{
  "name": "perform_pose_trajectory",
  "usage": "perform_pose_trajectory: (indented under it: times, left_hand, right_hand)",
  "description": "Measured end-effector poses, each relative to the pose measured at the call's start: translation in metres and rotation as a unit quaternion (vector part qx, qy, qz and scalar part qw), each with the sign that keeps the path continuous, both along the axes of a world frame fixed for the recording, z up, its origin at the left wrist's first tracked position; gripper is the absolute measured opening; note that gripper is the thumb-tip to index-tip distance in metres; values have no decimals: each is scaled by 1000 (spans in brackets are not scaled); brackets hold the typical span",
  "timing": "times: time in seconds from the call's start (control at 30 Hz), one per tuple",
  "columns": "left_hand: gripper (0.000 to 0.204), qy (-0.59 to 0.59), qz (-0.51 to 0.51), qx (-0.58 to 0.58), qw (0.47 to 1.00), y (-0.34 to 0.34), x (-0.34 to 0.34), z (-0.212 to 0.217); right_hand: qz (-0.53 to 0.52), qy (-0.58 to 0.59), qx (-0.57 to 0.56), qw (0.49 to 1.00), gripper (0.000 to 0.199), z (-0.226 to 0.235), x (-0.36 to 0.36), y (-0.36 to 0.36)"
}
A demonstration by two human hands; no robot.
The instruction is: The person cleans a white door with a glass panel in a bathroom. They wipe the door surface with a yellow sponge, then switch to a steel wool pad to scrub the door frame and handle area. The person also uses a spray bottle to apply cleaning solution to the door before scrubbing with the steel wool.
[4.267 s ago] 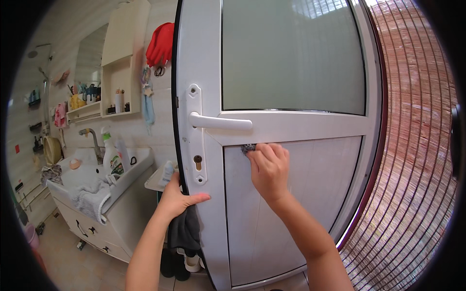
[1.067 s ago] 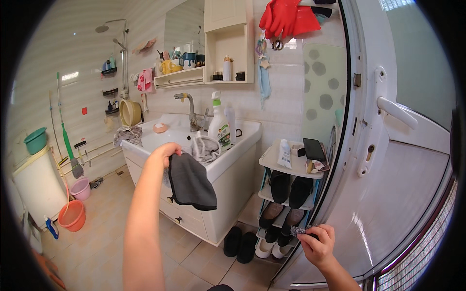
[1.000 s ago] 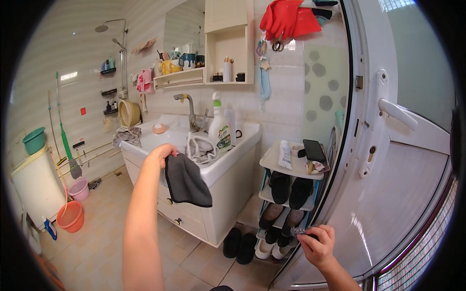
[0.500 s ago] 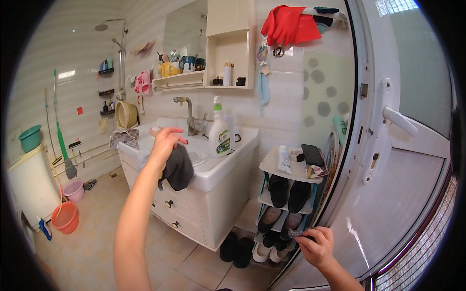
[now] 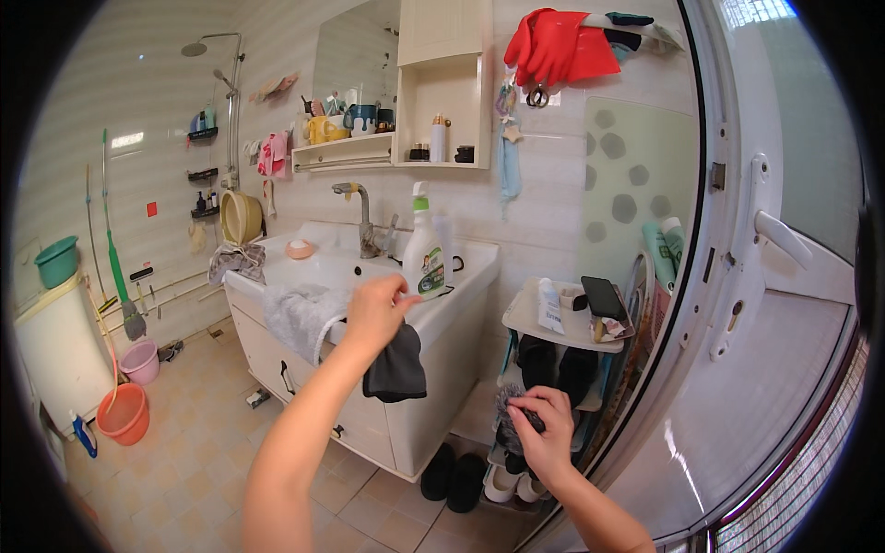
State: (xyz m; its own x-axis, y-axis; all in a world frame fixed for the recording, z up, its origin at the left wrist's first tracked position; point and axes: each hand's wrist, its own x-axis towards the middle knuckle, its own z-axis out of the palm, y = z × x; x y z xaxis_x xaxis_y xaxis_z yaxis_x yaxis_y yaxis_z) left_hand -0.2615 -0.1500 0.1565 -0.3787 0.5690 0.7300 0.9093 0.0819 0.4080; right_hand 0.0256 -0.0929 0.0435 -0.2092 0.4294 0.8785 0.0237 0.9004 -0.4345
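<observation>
My left hand (image 5: 376,309) is at the front rim of the white washbasin (image 5: 461,286), its fingers curled in a pinch. A dark grey cloth (image 5: 396,370) hangs beneath it over the cabinet front; the gripped part is mostly hidden. Just beyond the fingertips stands a white spray bottle (image 5: 424,251) with a green collar. Left of that hand, a light grey towel (image 5: 300,318) drapes over the rim. My right hand (image 5: 546,426), in front of the shoe rack (image 5: 562,318), is closed on a grey, wiry-looking scrubber (image 5: 509,405) with a dark handle.
A pinkish soap (image 5: 300,249) lies by the faucet (image 5: 365,221). A tube (image 5: 550,306) and a phone (image 5: 604,298) rest on the rack top. Black slippers (image 5: 452,477) stand on the floor. The white door (image 5: 784,240) is at the right, buckets (image 5: 124,415) at the left.
My left hand has come back from beside the soap, moving right and down with the dark cloth. My right hand has moved left and up with the scrubber. The light grey towel is uncovered.
</observation>
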Motion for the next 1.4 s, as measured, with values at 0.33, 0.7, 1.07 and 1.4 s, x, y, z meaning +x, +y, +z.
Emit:
perform_pose_trajectory:
  times: [0.33,0.7,1.07,1.4]
  left_hand:
    - [103,48,-203,-69,975,-26,20,-1]
    - [35,86,-159,24,983,-17,10,-20]
    - [29,57,-135,83,986,-11,12,-28]
    - [29,50,-122,71,989,-18,5,-28]
  right_hand:
    - [278,112,-315,901,35,53,-134,37]
    - [157,-60,-215,962,32,103,-175,116]
    - [78,-133,-57,986,107,160,-328,214]
    - [-69,-263,-138,952,125,193,-335,178]
